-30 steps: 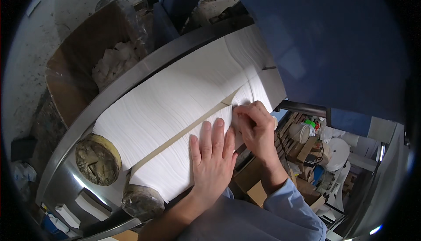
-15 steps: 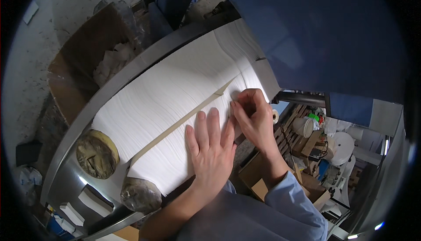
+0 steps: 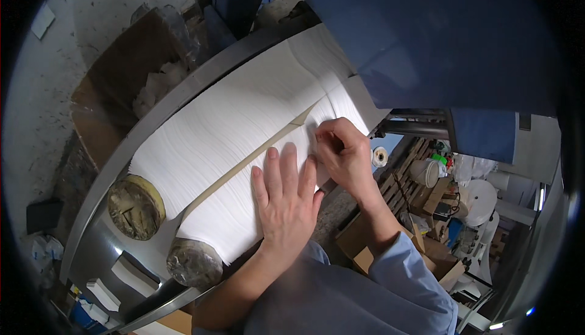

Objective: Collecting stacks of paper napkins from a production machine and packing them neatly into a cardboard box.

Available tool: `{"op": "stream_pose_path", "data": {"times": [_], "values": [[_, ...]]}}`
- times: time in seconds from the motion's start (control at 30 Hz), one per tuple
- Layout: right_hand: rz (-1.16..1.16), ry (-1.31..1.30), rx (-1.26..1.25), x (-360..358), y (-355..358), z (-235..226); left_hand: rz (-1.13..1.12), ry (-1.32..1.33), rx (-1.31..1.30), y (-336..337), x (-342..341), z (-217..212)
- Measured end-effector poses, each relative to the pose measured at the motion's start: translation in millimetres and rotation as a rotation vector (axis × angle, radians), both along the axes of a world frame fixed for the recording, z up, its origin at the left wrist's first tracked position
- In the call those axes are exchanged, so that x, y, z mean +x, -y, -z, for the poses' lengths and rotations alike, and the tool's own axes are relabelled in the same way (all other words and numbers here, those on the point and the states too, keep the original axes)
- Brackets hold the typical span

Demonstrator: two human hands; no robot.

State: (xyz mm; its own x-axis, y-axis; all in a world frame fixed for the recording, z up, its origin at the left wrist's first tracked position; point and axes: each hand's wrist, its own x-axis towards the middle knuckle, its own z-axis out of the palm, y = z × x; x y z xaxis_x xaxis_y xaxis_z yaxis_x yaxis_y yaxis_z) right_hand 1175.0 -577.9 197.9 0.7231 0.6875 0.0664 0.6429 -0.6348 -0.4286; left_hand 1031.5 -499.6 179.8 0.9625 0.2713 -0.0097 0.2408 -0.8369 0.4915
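Two long rows of tightly packed white folded paper sheets lie side by side on a metal tray, the far row [image 3: 213,131] and the near row [image 3: 222,228], with a narrow beige divider [image 3: 244,169] between them. My left hand [image 3: 283,204] rests flat on the near row, fingers stretched out. Beside it, my right hand [image 3: 348,155] is closed in a pinch at the near row's upper part; what its fingertips hold is hidden. Round tape-wrapped blocks, one [image 3: 136,207] at the far row's left end and another [image 3: 195,263] at the near row's, press against the paper.
The metal tray's raised rim [image 3: 103,179] curves along the left. Beyond it stands a cardboard box [image 3: 103,85] with crumpled white paper. A large blue machine panel [image 3: 439,36] overhangs the upper right. Small paper stacks [image 3: 133,276] lie on the tray's lower left.
The right hand has shifted slightly up and left along the near row, still pinched. The left hand stays flat, having slid a little left. The whole view has shifted slightly.
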Motion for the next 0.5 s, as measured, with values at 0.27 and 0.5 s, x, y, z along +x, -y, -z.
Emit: {"op": "stream_pose_path", "data": {"times": [0.27, 0.5], "values": [[0.031, -0.079, -0.001, -3, -5, -9, 0.002, -0.003, 0.018, -1, 0, 1], [-0.025, -0.060, -0.039, -4, -9, -16, 0.011, -0.032, 0.003, -3, -4, 1]]}}
